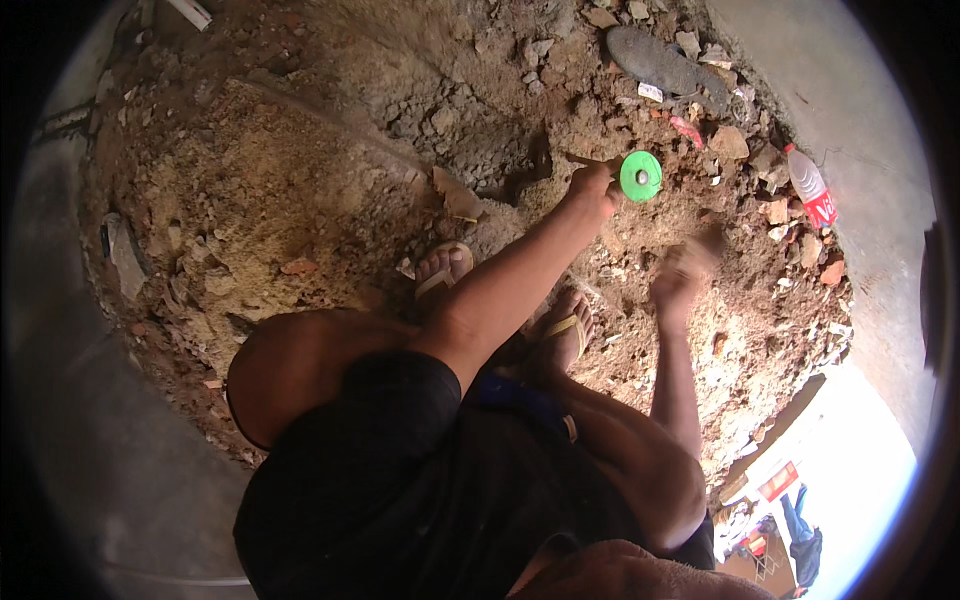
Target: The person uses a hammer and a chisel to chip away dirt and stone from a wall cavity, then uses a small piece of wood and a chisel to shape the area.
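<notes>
My left hand (598,188) is closed round a chisel, whose round green hand guard (632,188) faces up. At the middle of the guard shows the grey metal striking end. The rest of the chisel is mostly hidden below the guard and my fingers. To the right, my right hand (678,285) is smeared by motion, its fingers wrapped round a hammer (711,238). Only a dark blurred shape of that hammer shows, apart from the guard. Broken brown soil (625,255) lies beneath both hands.
My sandalled feet (568,328) stand on the rubble close below the hands. A dug hollow (510,165) lies left of the chisel. Farther right are stone chunks (728,142), a worn shoe sole (660,62) and a plastic bottle with a red label (812,188). Smooth grey floor (870,110) borders the rubble.
</notes>
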Tool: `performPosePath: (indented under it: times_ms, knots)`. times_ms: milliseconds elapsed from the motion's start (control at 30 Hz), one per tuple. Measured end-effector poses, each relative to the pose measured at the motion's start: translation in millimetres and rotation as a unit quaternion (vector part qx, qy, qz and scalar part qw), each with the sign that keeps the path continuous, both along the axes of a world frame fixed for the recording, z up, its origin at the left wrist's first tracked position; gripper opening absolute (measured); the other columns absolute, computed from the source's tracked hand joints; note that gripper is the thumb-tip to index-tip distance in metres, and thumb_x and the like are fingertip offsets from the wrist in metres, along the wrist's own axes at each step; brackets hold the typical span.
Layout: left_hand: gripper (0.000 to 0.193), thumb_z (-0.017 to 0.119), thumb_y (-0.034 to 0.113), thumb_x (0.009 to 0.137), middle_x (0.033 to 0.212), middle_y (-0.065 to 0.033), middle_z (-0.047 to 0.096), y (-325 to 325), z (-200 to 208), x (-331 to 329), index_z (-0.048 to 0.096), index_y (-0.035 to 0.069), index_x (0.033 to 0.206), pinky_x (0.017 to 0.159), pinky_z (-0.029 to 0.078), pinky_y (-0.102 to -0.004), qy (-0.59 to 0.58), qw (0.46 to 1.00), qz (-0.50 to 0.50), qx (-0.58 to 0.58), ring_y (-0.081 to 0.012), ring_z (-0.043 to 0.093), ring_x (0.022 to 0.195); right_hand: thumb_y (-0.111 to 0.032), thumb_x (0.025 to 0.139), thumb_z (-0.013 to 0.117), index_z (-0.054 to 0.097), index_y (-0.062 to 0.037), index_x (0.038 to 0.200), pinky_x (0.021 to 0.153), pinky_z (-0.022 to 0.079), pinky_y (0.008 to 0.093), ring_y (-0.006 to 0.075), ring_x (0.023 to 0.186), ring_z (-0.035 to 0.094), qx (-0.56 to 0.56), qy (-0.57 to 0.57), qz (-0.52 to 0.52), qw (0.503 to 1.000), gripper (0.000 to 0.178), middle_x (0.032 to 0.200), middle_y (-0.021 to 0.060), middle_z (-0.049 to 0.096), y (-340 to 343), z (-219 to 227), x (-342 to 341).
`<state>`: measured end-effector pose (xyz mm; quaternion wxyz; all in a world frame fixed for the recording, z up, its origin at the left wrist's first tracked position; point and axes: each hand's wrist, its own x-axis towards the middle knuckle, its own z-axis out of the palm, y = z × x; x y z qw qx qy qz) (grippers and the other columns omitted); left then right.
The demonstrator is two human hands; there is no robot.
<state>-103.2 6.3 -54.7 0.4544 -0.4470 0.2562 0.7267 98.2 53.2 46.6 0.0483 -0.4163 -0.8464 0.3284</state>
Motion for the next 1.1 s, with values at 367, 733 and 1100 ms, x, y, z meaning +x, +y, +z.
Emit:
performPosePath:
  times_ms: [367, 733, 1100]
  knots:
    - [0.033, 0.066, 0.005, 0.089, 0.118, -0.0183, 0.06, -10, -13, 4, 0.055, -0.008, 0.117, 0.082, 0.061, -0.0254, 0.035, 0.999, 0.013, 0.016, -0.0244, 0.065, 0.101, -0.008, 0.093, 0.06, 0.058, -0.0004, 0.112, 0.064, 0.055, 0.0281, 0.0152, 0.07, 0.064, -0.052, 0.56, -0.027, 0.826, 0.02, 0.079, 0.0085, 0.066, 9, 127, -50]
    - [0.031, 0.064, 0.0, 0.089, 0.117, -0.0188, 0.059, -10, -8, 2, 0.051, -0.01, 0.116, 0.085, 0.062, -0.0311, 0.015, 1.0, 0.008, -0.011, -0.0258, 0.066, 0.099, -0.006, 0.09, 0.059, 0.06, -0.001, 0.12, 0.053, 0.053, 0.0253, 0.01, 0.063, 0.061, -0.03, 0.294, -0.042, 0.954, 0.03, 0.083, 0.0074, 0.067, 12, 98, -29]
    - [0.031, 0.068, -0.004, 0.083, 0.11, -0.0128, 0.064, -8, -14, -5, 0.057, -0.004, 0.112, 0.084, 0.061, -0.031, -0.011, 1.0, -0.008, -0.005, -0.0231, 0.067, 0.093, 0.001, 0.089, 0.056, 0.053, 0.0005, 0.123, 0.049, 0.051, 0.0231, 0.0093, 0.063, 0.057, -0.232, 0.017, -0.059, 0.971, 0.034, 0.086, 0.0076, 0.064, -10, 44, -39]
